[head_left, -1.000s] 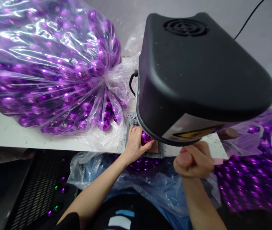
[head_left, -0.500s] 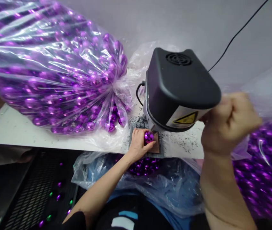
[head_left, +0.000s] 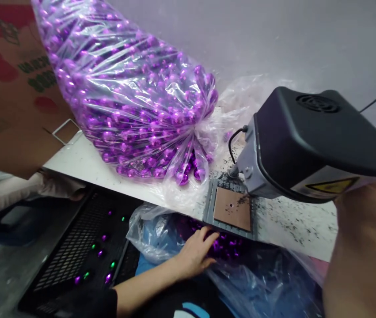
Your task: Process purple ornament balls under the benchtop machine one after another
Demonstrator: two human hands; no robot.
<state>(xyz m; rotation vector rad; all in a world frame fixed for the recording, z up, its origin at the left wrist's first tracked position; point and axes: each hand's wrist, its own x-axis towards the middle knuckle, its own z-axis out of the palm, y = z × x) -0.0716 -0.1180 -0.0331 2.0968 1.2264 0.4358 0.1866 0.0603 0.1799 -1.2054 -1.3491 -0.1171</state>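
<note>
Brown cardboard box (head_left: 12, 101), gray wall (head_left: 274, 39)

Black top (head_left: 181, 297) on you, below the bench (head_left: 131, 179). Dark sleeve (head_left: 105, 302), ends short on your left arm; hem plain. Print (head_left: 192, 310) low on the top: curved blue band, white patch beside it, cut by frame edge. Your left hand (head_left: 196, 251) bare, forearm too.

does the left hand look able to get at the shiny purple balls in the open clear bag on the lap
Likely yes: the left hand is at the bag's mouth, right beside the shiny purple balls, and nothing visible blocks it.
</note>
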